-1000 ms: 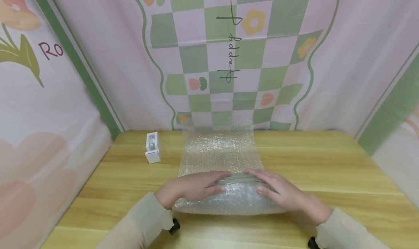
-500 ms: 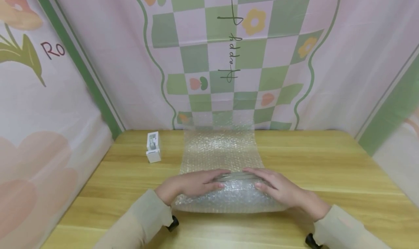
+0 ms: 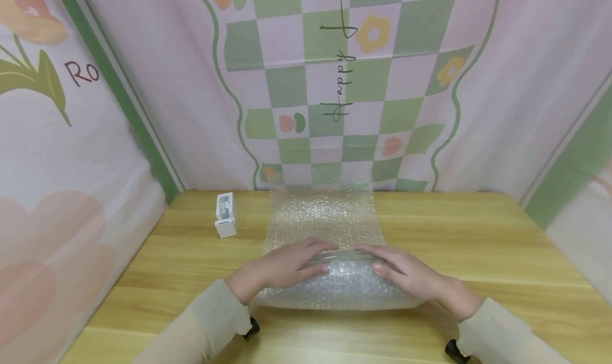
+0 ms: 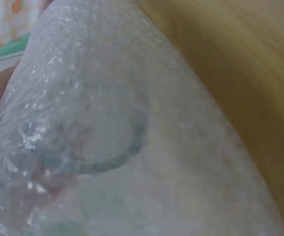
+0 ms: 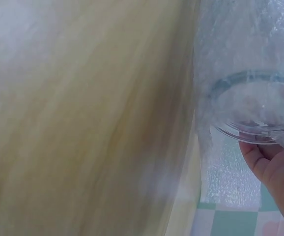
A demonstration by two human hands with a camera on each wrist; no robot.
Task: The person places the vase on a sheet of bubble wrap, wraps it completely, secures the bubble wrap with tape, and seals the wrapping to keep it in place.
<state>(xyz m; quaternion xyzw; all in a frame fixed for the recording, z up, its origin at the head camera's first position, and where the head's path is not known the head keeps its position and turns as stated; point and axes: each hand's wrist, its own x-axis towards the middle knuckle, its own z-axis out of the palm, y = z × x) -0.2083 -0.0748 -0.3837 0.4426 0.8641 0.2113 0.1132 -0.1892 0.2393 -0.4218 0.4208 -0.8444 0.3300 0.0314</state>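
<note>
A long sheet of bubble wrap [image 3: 325, 215] runs from the back wall toward me. Its near end folds over a clear, round-rimmed vessel [image 5: 247, 135], likely glass or clear plastic. In the left wrist view a dark ring shows faintly through the bubble wrap [image 4: 181, 162]. My left hand [image 3: 287, 265] grips the bundle's left part, fingers over the far side and thumb on the near side. From the right, my right hand [image 3: 406, 271] holds it the same way. In the right wrist view fingers [image 5: 265, 167] touch the vessel's rim. Most of the vessel is hidden.
A small white box [image 3: 225, 215] with a printed panel lies at the table's back left. The wooden table [image 3: 478, 236] extends on both sides. A curtain [image 3: 516, 87] with green checks and flowers hangs right behind its back edge.
My left fingers have risen slightly on the bundle. The right hand barely moves. The bundle's near edge has shifted a touch upward in view, and the camera has turned slightly left.
</note>
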